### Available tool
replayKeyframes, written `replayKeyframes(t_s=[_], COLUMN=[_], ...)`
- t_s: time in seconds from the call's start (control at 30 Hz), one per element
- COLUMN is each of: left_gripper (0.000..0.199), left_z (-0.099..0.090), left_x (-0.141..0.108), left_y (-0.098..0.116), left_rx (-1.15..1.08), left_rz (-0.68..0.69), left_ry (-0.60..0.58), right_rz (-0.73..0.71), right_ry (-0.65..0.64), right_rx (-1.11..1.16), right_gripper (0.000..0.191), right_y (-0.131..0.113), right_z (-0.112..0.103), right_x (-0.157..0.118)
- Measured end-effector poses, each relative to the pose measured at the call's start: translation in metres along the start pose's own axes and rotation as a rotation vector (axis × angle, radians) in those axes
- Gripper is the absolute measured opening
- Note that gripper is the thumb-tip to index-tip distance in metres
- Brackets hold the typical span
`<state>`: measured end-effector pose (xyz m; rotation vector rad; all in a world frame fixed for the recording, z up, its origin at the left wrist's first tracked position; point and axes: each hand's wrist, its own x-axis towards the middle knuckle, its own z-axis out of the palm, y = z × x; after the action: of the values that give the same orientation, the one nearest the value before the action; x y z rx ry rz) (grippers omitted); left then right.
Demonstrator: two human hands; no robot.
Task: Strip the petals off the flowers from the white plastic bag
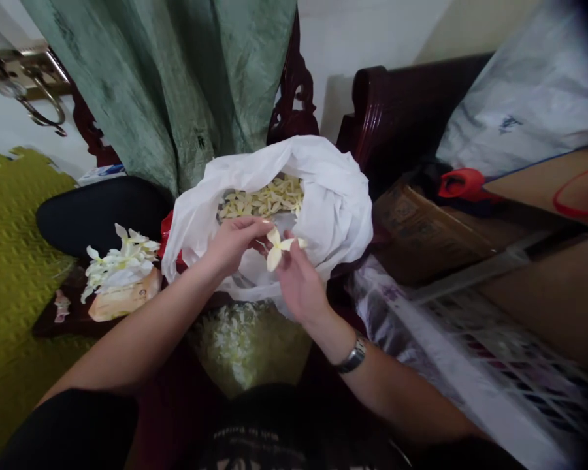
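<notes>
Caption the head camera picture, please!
Right hand holds a flower beside the left hand, above a white bag of flowers.

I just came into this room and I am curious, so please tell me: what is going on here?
A person is working with bare hands over a white plastic bag. The right hand, with a silver wristwatch, holds a small cream-white flower in its fingers, and the left hand is right beside it. Many pale yellow flowers lie inside the bag, and a heap of white flowers lies to the left on a tan paper packet.
</notes>
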<state>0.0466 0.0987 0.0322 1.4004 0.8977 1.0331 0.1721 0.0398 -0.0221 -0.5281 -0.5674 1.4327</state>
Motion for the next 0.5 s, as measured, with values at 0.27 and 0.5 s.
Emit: replayKeyframes(t_s=[0.27,0.5], left_gripper=[0.021,0.035], left_z=[0.024,0.033], left_x=[-0.011,-0.007], left_y=[-0.039,-0.056], left_rx=[0.489,0.492], left_rz=[0.638,0.588], left_ry=[0.396,0.249], right_rz=[0.099,0.024], right_ry=[0.039,-0.079], right_rx=[0.053,-0.105], right_gripper=[0.024,0.054], right_y=[0.03,0.009], right_z=[0.019,0.031], right_x=[0.004,0.006])
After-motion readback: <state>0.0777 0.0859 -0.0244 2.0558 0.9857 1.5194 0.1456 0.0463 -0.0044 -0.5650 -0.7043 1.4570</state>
